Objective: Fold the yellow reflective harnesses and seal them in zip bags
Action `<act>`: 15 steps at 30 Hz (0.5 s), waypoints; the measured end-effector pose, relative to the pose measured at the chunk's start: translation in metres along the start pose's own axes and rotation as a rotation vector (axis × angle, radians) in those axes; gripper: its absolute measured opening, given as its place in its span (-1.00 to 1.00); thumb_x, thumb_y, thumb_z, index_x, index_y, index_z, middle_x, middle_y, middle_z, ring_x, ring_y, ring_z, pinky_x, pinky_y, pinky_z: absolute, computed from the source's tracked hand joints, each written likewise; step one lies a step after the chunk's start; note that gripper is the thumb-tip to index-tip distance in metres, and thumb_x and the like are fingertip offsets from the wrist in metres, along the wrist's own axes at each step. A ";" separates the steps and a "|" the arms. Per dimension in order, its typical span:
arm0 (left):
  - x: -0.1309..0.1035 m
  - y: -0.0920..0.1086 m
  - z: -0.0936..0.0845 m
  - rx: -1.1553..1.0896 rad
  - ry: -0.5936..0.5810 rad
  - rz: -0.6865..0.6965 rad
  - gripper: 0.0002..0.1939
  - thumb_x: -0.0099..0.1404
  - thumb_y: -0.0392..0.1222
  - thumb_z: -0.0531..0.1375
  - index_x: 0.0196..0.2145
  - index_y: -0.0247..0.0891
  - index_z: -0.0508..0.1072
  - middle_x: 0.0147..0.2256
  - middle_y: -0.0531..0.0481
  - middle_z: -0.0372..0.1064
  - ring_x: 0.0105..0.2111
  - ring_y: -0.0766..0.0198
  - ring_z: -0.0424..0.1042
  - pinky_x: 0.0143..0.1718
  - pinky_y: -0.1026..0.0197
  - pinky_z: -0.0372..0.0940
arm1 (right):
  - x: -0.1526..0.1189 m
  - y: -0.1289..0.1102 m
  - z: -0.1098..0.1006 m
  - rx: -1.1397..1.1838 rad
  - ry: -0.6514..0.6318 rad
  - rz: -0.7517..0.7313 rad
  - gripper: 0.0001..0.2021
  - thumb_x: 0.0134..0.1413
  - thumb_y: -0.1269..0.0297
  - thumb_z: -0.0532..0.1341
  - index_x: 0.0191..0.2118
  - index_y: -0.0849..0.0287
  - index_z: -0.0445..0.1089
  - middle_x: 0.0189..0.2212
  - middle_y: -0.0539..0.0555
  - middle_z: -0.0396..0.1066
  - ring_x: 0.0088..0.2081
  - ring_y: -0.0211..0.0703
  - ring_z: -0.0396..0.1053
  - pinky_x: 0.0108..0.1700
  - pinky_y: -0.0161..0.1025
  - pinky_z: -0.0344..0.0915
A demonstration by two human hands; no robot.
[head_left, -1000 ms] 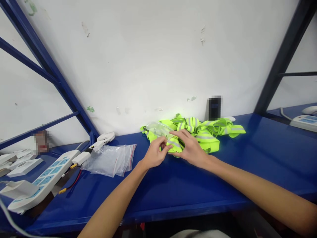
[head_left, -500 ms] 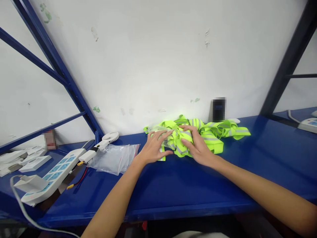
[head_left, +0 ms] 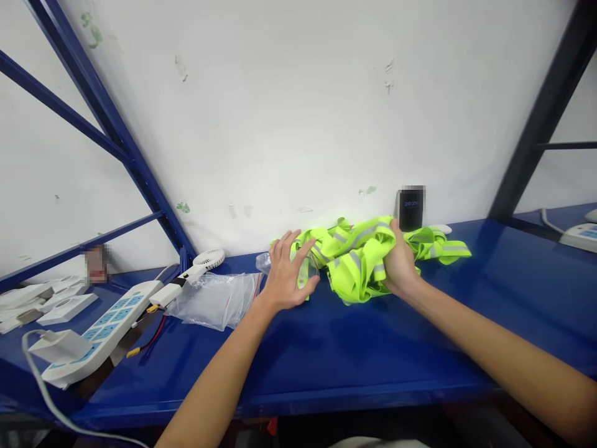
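A loose bundle of neon yellow-green reflective straps (head_left: pixel 357 267) with grey stripes lies on the blue table, its loops bunched up. My right hand (head_left: pixel 402 258) grips the bundle from its right side, fingers mostly hidden behind the straps. My left hand (head_left: pixel 285 274) is curved around a small clear plastic bag (head_left: pixel 263 263) with thumb and forefinger apart. The bag's mouth shows between them, beside the left end of the straps. More of the same straps (head_left: pixel 438 244) lie to the right, behind my right wrist.
Clear zip bags (head_left: pixel 214 302) lie left of my left arm, near a small white fan (head_left: pixel 209 258). A white power strip (head_left: pixel 102 333) with plug and cable sits farther left. A dark-screened device (head_left: pixel 410 210) leans on the wall. Blue frame posts (head_left: pixel 135 165) rise at the left.
My right hand has moved right and gathered the straps into a larger bunch. The plastic bag and the straps have come apart, the bag now showing left of my left hand.
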State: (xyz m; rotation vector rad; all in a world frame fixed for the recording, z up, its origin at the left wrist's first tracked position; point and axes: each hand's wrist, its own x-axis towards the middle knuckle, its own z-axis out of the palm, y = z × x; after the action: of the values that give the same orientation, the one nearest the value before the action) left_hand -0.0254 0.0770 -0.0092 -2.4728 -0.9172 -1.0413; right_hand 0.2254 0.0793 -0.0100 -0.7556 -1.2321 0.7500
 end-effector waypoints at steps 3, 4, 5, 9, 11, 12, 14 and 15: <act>0.004 0.027 0.002 -0.197 0.058 0.166 -0.17 0.15 0.23 0.21 0.28 -0.11 0.10 0.21 -0.28 0.11 0.22 -0.18 0.14 0.20 -0.21 0.01 | -0.002 -0.014 0.010 0.124 -0.039 0.097 -0.32 0.16 -0.37 -0.15 0.00 0.05 0.36 -0.24 0.14 0.55 -0.16 0.13 0.52 -0.16 0.05 0.51; 0.005 0.035 0.006 -0.252 0.037 0.187 -0.12 0.12 0.26 0.25 0.28 -0.11 0.08 0.22 -0.30 0.10 0.21 -0.17 0.15 0.19 -0.19 0.06 | -0.005 -0.019 0.014 0.134 -0.080 0.122 -0.31 0.17 -0.36 -0.15 0.03 0.08 0.36 -0.24 0.15 0.56 -0.16 0.13 0.52 -0.15 0.06 0.51; 0.005 0.041 0.010 -0.305 0.028 0.173 -0.10 0.11 0.26 0.27 0.29 -0.12 0.05 0.24 -0.32 0.08 0.22 -0.15 0.16 0.18 -0.17 0.09 | -0.009 -0.024 0.018 0.137 -0.130 0.145 -0.30 0.18 -0.35 -0.16 0.06 0.09 0.36 -0.23 0.16 0.56 -0.16 0.14 0.53 -0.15 0.06 0.50; 0.005 0.046 0.025 -0.573 0.188 -0.134 -0.12 0.14 0.24 0.29 0.26 -0.20 0.07 0.17 -0.31 0.23 0.15 -0.07 0.28 0.16 -0.08 0.19 | -0.027 -0.028 0.025 0.086 -0.301 0.165 -0.32 0.26 -0.27 -0.23 0.18 0.06 0.29 -0.26 0.14 0.56 -0.26 0.06 0.55 -0.27 -0.03 0.51; 0.006 0.040 0.026 -0.742 0.308 -0.327 -0.21 0.16 0.28 0.24 0.18 -0.24 0.20 0.05 -0.25 0.37 0.05 -0.03 0.38 0.10 -0.03 0.25 | -0.032 -0.023 0.020 -0.038 -0.378 0.111 -0.37 0.29 -0.22 -0.16 0.26 0.05 0.20 -0.35 0.10 0.55 -0.41 -0.02 0.53 -0.39 -0.11 0.48; 0.007 0.036 0.025 -0.821 0.378 -0.425 -0.28 0.18 0.29 0.22 0.11 -0.26 0.27 -0.02 -0.21 0.43 0.00 0.00 0.42 0.06 0.01 0.27 | -0.032 -0.022 0.016 -0.130 -0.396 0.054 -0.40 0.30 -0.17 -0.08 0.29 0.07 0.15 -0.43 0.06 0.52 -0.49 -0.07 0.50 -0.46 -0.15 0.44; 0.011 0.029 0.022 -0.962 0.536 -0.630 -0.40 0.21 0.28 0.19 -0.02 -0.27 0.39 -0.15 -0.14 0.50 -0.06 0.03 0.46 0.01 0.06 0.30 | -0.032 -0.022 0.007 -0.314 -0.363 -0.154 -0.44 0.29 -0.01 0.08 0.30 0.11 0.12 -0.60 -0.06 0.39 -0.62 -0.16 0.39 -0.54 -0.23 0.34; 0.014 0.027 0.020 -1.056 0.593 -0.728 -0.43 0.20 0.26 0.20 -0.05 -0.26 0.42 -0.16 -0.11 0.51 -0.04 0.03 0.45 0.02 0.08 0.29 | -0.031 -0.024 0.003 -0.376 -0.312 -0.303 -0.48 0.28 0.08 0.13 0.29 0.11 0.14 -0.65 -0.11 0.32 -0.65 -0.19 0.34 -0.56 -0.26 0.30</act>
State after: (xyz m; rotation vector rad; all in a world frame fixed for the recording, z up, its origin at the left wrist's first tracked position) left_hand 0.0105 0.0732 -0.0138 -2.1293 -1.2766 -2.9137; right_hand 0.2190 0.0408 -0.0055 -0.7469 -1.7572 0.3970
